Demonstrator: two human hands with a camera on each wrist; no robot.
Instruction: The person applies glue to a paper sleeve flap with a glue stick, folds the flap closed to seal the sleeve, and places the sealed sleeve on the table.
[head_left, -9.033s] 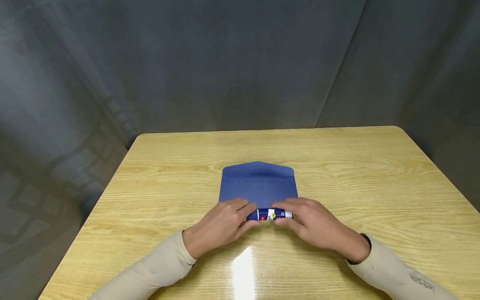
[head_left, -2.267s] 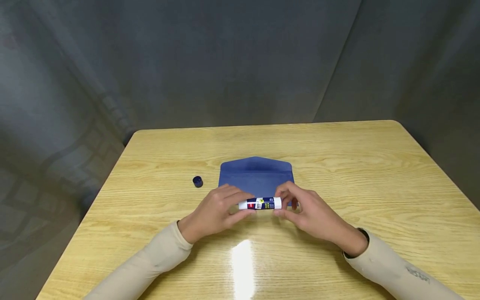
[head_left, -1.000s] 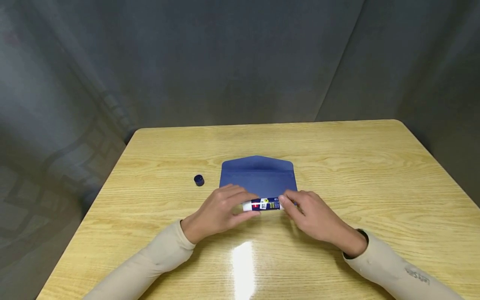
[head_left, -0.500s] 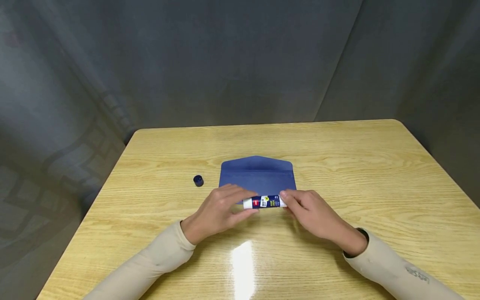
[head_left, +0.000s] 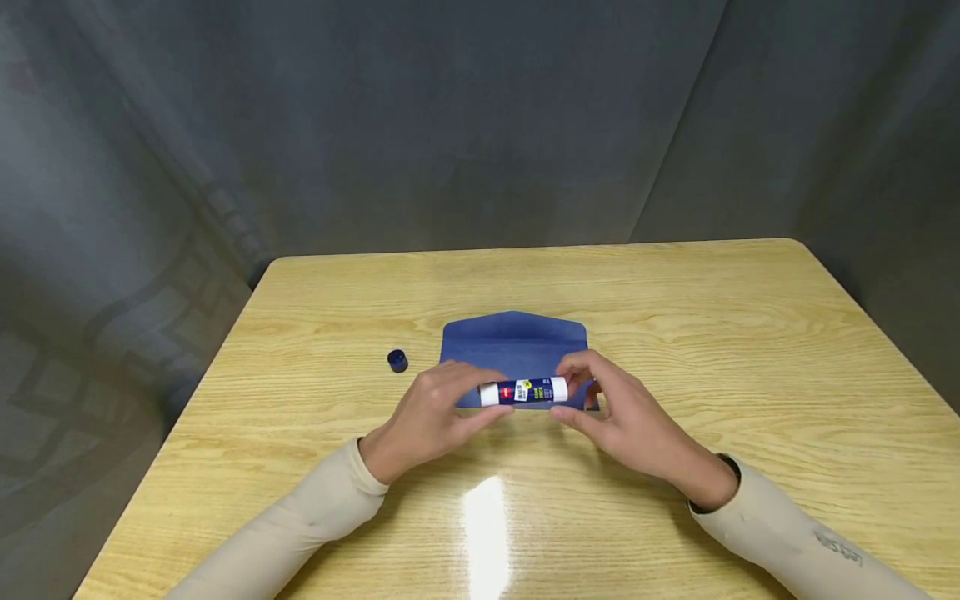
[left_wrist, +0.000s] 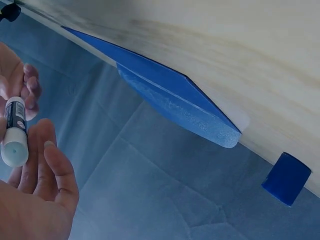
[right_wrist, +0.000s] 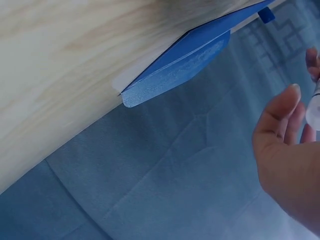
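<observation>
In the head view my left hand [head_left: 442, 408] pinches the white open end of a glue stick [head_left: 525, 391] between thumb and fingers, holding it level above the near part of a blue envelope [head_left: 513, 354]. My right hand [head_left: 622, 417] is at the stick's other white end, fingers bent loosely beside it and thumb apart below. In the left wrist view the uncapped end of the glue stick [left_wrist: 15, 150] faces the camera. The right wrist view shows the glue stick's white base [right_wrist: 314, 112] close to the fingers. The envelope lies with its flap open, pointing away.
A dark blue glue stick cap [head_left: 397, 361] stands on the wooden table [head_left: 337, 308], left of the envelope. Grey curtains [head_left: 465, 125] hang behind the table and at its sides.
Earlier the cap was on the glue stick; now it stands on the table. In the last half second the right thumb has come off the stick's base and the stick has risen slightly.
</observation>
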